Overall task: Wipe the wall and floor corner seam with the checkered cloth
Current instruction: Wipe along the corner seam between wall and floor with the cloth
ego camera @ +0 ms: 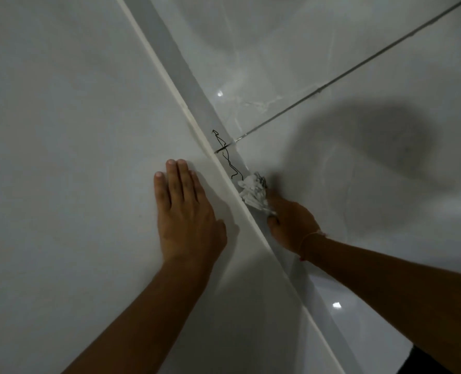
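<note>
The corner seam (pixel 197 109) runs diagonally from top centre to bottom right, between the pale wall (pixel 62 130) on the left and the glossy floor tiles (pixel 332 63) on the right. A thin black scribble (pixel 225 153) marks the grey strip along the seam. Just below it, the crumpled light cloth (pixel 253 191) is pressed against the seam, with my right hand (pixel 291 225) shut on it. My left hand (pixel 186 214) lies flat on the wall with its fingers together, holding nothing.
A dark grout line (pixel 359 66) crosses the floor from the seam to the top right. A large shadow (pixel 380 141) falls on the floor tiles at the right. A dark piece of clothing (pixel 423 363) shows at the bottom right corner.
</note>
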